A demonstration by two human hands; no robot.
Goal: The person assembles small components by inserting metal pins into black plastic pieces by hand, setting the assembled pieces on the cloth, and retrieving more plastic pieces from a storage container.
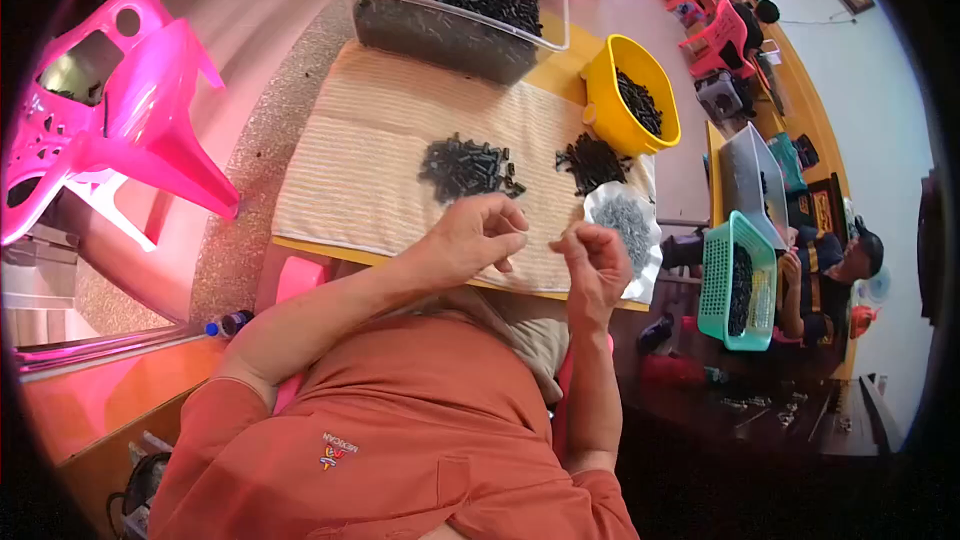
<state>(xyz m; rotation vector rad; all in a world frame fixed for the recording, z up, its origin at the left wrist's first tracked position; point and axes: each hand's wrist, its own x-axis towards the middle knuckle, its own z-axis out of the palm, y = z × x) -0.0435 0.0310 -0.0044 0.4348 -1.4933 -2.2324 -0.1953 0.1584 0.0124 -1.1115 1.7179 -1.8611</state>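
Over the near edge of a striped towel (350,155), my left hand (468,237) is curled, its thumb and forefinger bent toward each other. To its right, my right hand (598,265) pinches thumb and forefinger together. Whatever either hand holds is too small to make out. Just beyond the left hand lies a loose pile of short black tubular pieces (465,168). A second heap, of thinner black pieces (594,162), sits farther right. A white scalloped dish (648,275) with many tiny silvery parts (622,224) stands right beside the right hand.
A clear plastic bin (440,52) full of black pieces stands at the back, with a yellow tub (603,90) to its right. Pink plastic chairs (150,130) are at left. On the right, a co-worker (825,270) sits near a green basket (715,285).
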